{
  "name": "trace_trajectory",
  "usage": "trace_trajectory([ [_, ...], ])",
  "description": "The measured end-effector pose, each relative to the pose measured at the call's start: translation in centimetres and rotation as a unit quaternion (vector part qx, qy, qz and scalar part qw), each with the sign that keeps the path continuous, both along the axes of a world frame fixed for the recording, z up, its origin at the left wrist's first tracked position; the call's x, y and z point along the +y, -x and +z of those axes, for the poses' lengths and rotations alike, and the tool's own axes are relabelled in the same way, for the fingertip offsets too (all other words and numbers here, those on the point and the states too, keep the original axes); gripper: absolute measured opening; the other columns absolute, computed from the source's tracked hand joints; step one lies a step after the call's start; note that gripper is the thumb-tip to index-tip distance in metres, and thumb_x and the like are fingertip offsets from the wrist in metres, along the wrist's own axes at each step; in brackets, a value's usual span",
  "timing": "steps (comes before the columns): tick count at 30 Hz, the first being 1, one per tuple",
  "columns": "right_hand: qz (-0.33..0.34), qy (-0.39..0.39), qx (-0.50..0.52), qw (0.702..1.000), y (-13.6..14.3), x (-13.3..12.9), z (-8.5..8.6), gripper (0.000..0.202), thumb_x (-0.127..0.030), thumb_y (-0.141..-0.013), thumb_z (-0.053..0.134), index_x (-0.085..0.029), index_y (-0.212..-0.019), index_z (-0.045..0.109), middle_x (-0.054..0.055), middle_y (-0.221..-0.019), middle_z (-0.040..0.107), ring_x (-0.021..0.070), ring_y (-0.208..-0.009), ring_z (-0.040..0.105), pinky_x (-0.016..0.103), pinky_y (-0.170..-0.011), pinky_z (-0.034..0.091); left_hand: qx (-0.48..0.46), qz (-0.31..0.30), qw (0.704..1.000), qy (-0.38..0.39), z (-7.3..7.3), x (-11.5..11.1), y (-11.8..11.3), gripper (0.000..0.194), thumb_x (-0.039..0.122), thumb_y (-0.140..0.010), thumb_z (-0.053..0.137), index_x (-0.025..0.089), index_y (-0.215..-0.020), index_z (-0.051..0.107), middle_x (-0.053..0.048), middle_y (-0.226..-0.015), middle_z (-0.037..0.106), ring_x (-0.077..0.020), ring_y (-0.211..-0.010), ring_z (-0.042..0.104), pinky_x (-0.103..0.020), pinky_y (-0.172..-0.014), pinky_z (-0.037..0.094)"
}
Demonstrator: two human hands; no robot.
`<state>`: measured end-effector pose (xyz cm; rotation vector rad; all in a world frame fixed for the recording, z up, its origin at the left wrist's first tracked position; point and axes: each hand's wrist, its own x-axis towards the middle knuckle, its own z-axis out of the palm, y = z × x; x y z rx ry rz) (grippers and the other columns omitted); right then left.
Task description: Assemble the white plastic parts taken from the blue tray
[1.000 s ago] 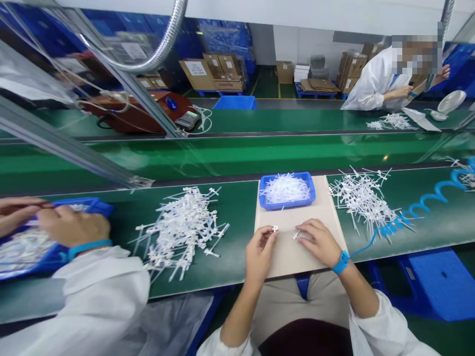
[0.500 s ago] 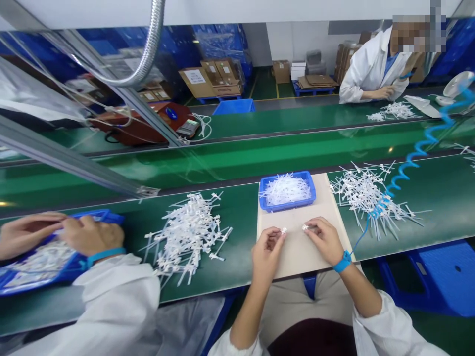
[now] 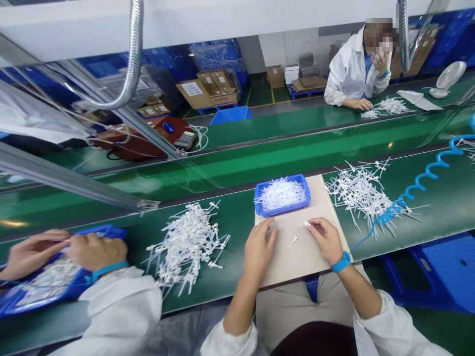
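Note:
My left hand [image 3: 260,245] is over the left side of the beige board [image 3: 285,262], its fingers apart and nothing visible in them. Its fingertips are near the front edge of the blue tray [image 3: 284,211], which holds a heap of thin, clear-white tubes [image 3: 282,193]. Between thumb and finger, my right hand [image 3: 326,240] pinches a small white plastic piece [image 3: 307,224]. Another small white plastic part [image 3: 294,241] lies on the board between my hands.
Piles of white pieces with tubes, one left [image 3: 189,242] and one right [image 3: 363,195], lie on the green bench. A blue coiled cord [image 3: 419,185] runs from my right wristband. A co-worker's hands [image 3: 92,244] work over a blue bin at left; another person [image 3: 356,69] sits across.
A small white part now lies on the board, and my left hand has let go of its piece and moved up toward the tray. My right hand still pinches its piece.

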<state>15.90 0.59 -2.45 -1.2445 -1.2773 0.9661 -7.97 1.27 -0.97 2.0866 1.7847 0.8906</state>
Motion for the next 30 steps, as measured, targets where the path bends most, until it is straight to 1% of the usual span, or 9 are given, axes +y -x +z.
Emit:
trace_trajectory([
  [4, -0.002, -0.011, -0.016, 1.0, 0.2, -0.1, 0.1, 0.017, -0.04, -0.097, 0.072, -0.024, -0.1, 0.078, 0.006, -0.097, 0.078, 0.0253, -0.091, 0.073, 0.037, -0.084, 0.056, 0.09, 0.014, 0.996, 0.016, 0.4, 2.4, 0.6, 0.028, 0.03, -0.105, 0.055, 0.021, -0.12, 0.076, -0.012, -0.117, 0.078, -0.034, -0.108, 0.069, -0.05, -0.1, 0.056],
  [8, 0.0, -0.023, -0.013, 1.0, 0.2, -0.1, 0.3, 0.014, -0.037, -0.097, 0.071, -0.024, -0.098, 0.078, 0.006, -0.096, 0.078, 0.0246, -0.088, 0.073, 0.037, -0.082, 0.056, 0.078, 0.015, 0.997, 0.01, 0.6, 2.6, 0.3, 0.027, 0.031, -0.105, 0.052, 0.02, -0.105, 0.077, -0.012, -0.11, 0.076, -0.0329, -0.102, 0.067, -0.048, -0.096, 0.055],
  [10, -0.005, -0.032, -0.011, 0.999, 0.1, -0.2, 0.4, 0.014, -0.037, -0.097, 0.071, -0.024, -0.099, 0.078, 0.006, -0.096, 0.078, 0.0243, -0.089, 0.072, 0.036, -0.081, 0.055, 0.041, 0.014, 0.999, 0.001, 0.8, 1.9, 0.2, 0.026, 0.032, -0.105, 0.053, 0.02, -0.102, 0.076, -0.011, -0.11, 0.076, -0.0316, -0.102, 0.067, -0.047, -0.096, 0.055],
  [13, -0.01, -0.051, -0.017, 0.999, -0.1, -0.7, 0.7, 0.014, -0.037, -0.098, 0.071, -0.025, -0.1, 0.078, 0.006, -0.095, 0.078, 0.0238, -0.088, 0.072, 0.036, -0.079, 0.055, -0.082, 0.008, 0.996, 0.023, 1.4, 0.3, -0.3, 0.023, 0.037, -0.103, 0.058, 0.021, -0.101, 0.074, -0.008, -0.102, 0.079, -0.0261, -0.093, 0.072, -0.039, -0.089, 0.058],
  [15, -0.011, -0.057, -0.026, 0.998, -0.3, -1.0, 0.9, 0.014, -0.038, -0.098, 0.072, -0.025, -0.099, 0.078, 0.006, -0.094, 0.078, 0.0236, -0.088, 0.072, 0.035, -0.078, 0.055, -0.173, -0.001, 0.984, 0.046, 1.8, -0.7, -1.2, 0.022, 0.04, -0.101, 0.064, 0.021, -0.103, 0.076, -0.006, -0.1, 0.08, -0.0235, -0.09, 0.074, -0.034, -0.085, 0.06],
  [18, -0.005, -0.06, -0.044, 0.997, -0.4, -1.2, 1.1, 0.014, -0.037, -0.1, 0.071, -0.025, -0.099, 0.079, 0.006, -0.095, 0.078, 0.0235, -0.087, 0.072, 0.035, -0.075, 0.055, -0.255, -0.036, 0.965, 0.05, 2.1, -1.6, -3.0, 0.024, 0.039, -0.1, 0.067, 0.021, -0.109, 0.08, -0.008, -0.107, 0.081, -0.0236, -0.099, 0.076, -0.034, -0.089, 0.06],
  [21, 0.016, -0.07, -0.086, 0.994, -0.5, -1.4, 1.3, 0.015, -0.036, -0.102, 0.068, -0.026, -0.103, 0.079, 0.006, -0.095, 0.077, 0.0235, -0.085, 0.071, 0.036, -0.075, 0.055, -0.298, -0.074, 0.951, 0.028, 1.7, -1.9, -4.9, 0.024, 0.036, -0.104, 0.064, 0.021, -0.107, 0.082, -0.009, -0.103, 0.079, -0.0229, -0.098, 0.075, -0.034, -0.088, 0.061],
  [25, 0.059, -0.106, -0.141, 0.983, -1.2, -1.5, 0.9, 0.019, -0.036, -0.104, 0.064, -0.027, -0.109, 0.079, 0.007, -0.101, 0.079, 0.0257, -0.091, 0.073, 0.039, -0.079, 0.056, -0.329, -0.106, 0.937, -0.045, 0.6, -2.2, -7.0, 0.025, 0.038, -0.104, 0.067, 0.019, -0.102, 0.083, -0.011, -0.098, 0.078, -0.0226, -0.096, 0.074, -0.036, -0.089, 0.06],
  [30, 0.071, -0.141, -0.179, 0.971, -2.6, -0.8, -0.3, 0.026, -0.047, -0.101, 0.066, -0.028, -0.112, 0.081, 0.01, -0.109, 0.08, 0.033, -0.098, 0.075, 0.047, -0.087, 0.057, -0.312, -0.119, 0.938, -0.097, -0.7, -1.7, -7.8, 0.027, 0.039, -0.1, 0.075, 0.013, -0.104, 0.082, -0.015, -0.106, 0.08, -0.0231, -0.103, 0.076, -0.034, -0.097, 0.061],
])
